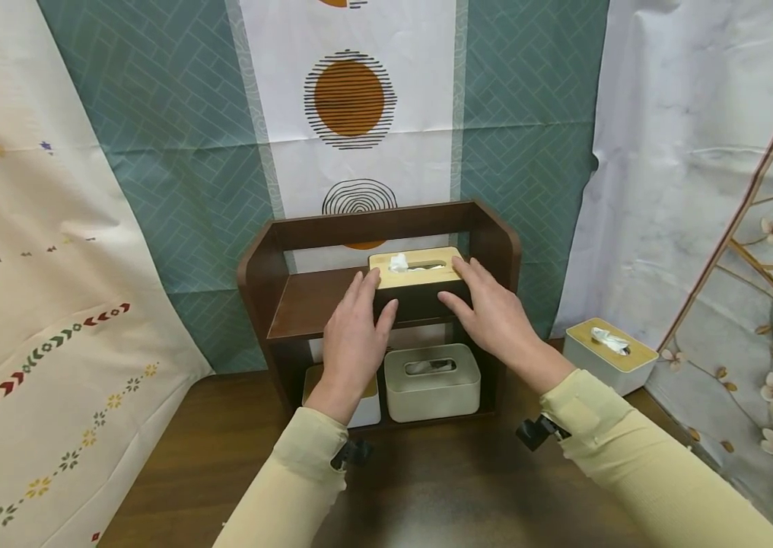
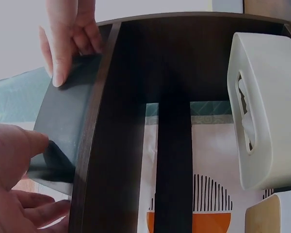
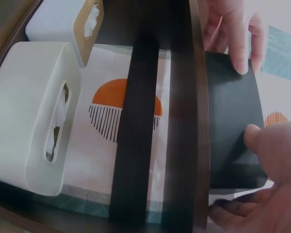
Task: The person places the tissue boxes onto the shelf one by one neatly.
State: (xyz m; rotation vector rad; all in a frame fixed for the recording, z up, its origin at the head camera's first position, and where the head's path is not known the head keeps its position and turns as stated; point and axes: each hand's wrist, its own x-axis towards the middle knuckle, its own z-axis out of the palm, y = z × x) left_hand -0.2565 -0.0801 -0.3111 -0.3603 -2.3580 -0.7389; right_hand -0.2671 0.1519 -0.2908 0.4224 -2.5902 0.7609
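A black tissue box (image 1: pixel 419 301) with a light wooden lid and a tuft of tissue in its slot is at the right part of the upper shelf (image 1: pixel 311 304). My left hand (image 1: pixel 352 342) holds its left end, and my right hand (image 1: pixel 499 312) holds the right end. Both thumbs lie against the black front, while the other fingers reach around the ends. In the left wrist view, the box's front (image 2: pixel 68 116) overlaps the shelf board's edge. The right wrist view shows my right thumb (image 3: pixel 252 138) on that front face.
The dark brown shelf unit (image 1: pixel 259 266) stands on a wooden table (image 1: pixel 222 457) before a patterned curtain. On its lower level are a cream tissue box (image 1: pixel 432 396) and a white one with a wooden lid (image 1: pixel 364 411). Another wooden-lidded tissue box (image 1: pixel 609 358) stands to the right.
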